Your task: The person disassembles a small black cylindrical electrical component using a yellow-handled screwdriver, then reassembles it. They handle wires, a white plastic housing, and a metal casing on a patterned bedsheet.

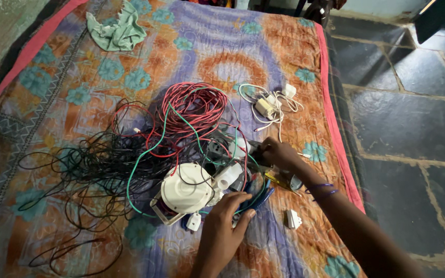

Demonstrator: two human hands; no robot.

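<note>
Person working over a bed covered by an orange and purple floral quilt with a pink border (294, 56); everything is lying in one heap near the bed's right edge, close to that hand.

Left hand (222, 226) is lying palm-down at the near side of the heap, fingers (243, 198) slightly spread and curling over blue and green insulated wires (258, 198), apparently pinning them so the bundle is not sliding. Just beside its thumb side a round white plastic ceiling-rose fitting (186, 188) is sitting on top of a small boxy part.

Right hand (280, 154) is reaching in from the right edge, fingers pressed together around something small and dark; what exactly it is pinching cannot be told. A yellow-handled tool (279, 179) is lying under the wrist, partly hidden.

A coil of red wire (194, 108) is resting beyond the fitting, and a loose tangle of thin black wire (83, 170) is spreading toward the left edge. White charger cables with plugs (269, 105) are lying apart, farther along the right edge. A small white plug (293, 219) is sitting alone near the right edge. A crumpled pale green cloth (117, 31) is lying at the far left corner.
</note>
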